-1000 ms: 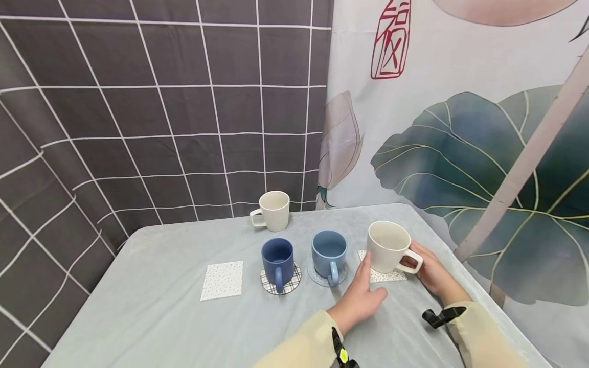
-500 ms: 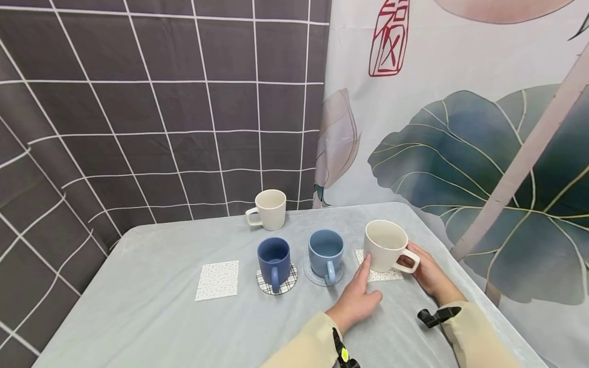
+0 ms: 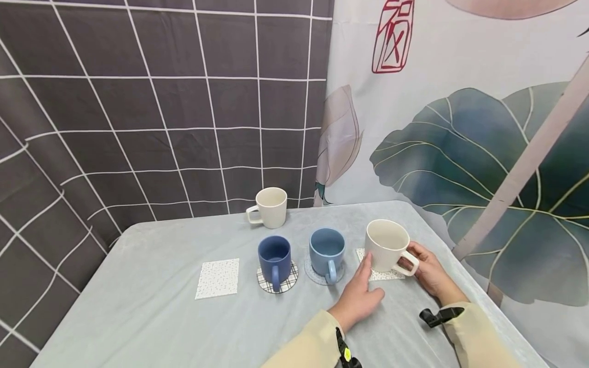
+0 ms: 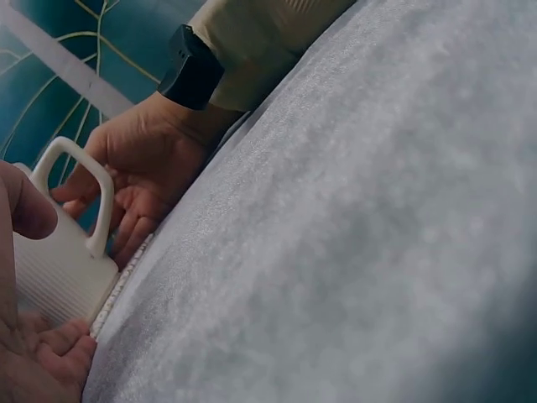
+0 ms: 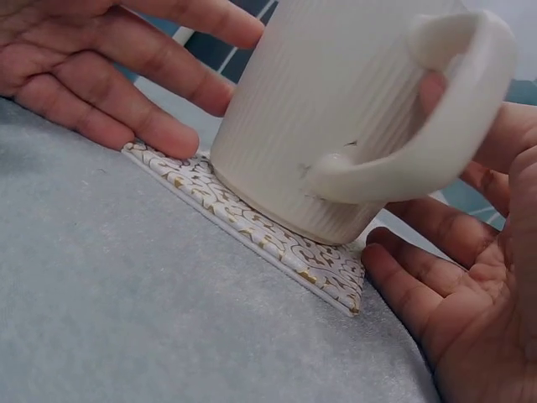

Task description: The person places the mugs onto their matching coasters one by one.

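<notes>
A cream ribbed mug (image 3: 385, 246) stands on a square patterned coaster (image 5: 252, 227) at the right of the table, its handle pointing towards my right hand. My left hand (image 3: 358, 299) touches the mug's left side with straight fingers, and some of its fingertips lie by the coaster's edge in the right wrist view. On the other side, my right hand (image 3: 431, 273) is beside the handle (image 5: 453, 134). One of its fingertips shows through the handle's opening against the mug; other fingers lie loosely bent at the coaster's corner. Neither hand is wrapped round the mug.
A light blue mug (image 3: 326, 250) and a dark blue mug (image 3: 274, 258) stand on round coasters left of the hands. Another cream mug (image 3: 271, 207) is at the table's back edge. A white speckled square coaster (image 3: 218, 278) lies at the left on the grey cloth (image 3: 152, 306).
The head view has shifted slightly. Both hands stay at the mug's sides, and no mug has visibly moved on the table.
</notes>
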Demonstrator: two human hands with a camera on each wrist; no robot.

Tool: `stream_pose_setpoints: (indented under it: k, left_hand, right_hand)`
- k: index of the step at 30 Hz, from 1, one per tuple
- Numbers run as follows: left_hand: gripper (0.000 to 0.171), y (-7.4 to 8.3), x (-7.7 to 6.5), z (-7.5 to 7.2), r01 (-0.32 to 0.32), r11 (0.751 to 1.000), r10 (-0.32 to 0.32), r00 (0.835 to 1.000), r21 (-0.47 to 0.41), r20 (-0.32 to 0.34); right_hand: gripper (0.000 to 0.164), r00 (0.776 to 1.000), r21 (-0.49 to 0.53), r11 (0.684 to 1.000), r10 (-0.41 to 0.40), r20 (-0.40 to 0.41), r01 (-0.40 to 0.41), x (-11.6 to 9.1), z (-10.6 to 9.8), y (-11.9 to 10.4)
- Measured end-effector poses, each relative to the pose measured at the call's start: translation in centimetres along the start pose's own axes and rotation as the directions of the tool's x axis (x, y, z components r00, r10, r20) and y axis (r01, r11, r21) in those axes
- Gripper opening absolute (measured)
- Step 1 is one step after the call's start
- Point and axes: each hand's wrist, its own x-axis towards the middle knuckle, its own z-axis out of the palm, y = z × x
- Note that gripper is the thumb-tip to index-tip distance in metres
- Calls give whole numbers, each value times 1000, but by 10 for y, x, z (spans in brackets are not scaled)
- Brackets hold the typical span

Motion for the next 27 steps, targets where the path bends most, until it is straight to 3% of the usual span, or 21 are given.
stream_pose_setpoints:
  k: [7, 14, 27]
  left_hand:
    - [95, 4, 1, -2, 17, 1000, -17, 1000, 17, 4]
    - [96, 7, 3, -3, 31, 999, -32, 999, 32, 16]
    - [98, 14, 6, -2, 116, 993, -116, 993, 11, 19]
  right_hand:
    - [36, 1000, -2, 1000, -26, 1, 26, 0, -1, 3]
    - [43, 999, -14, 999, -36, -23, 35, 0, 0, 4]
    - [48, 997, -17, 997, -71, -41, 70, 1, 2, 5]
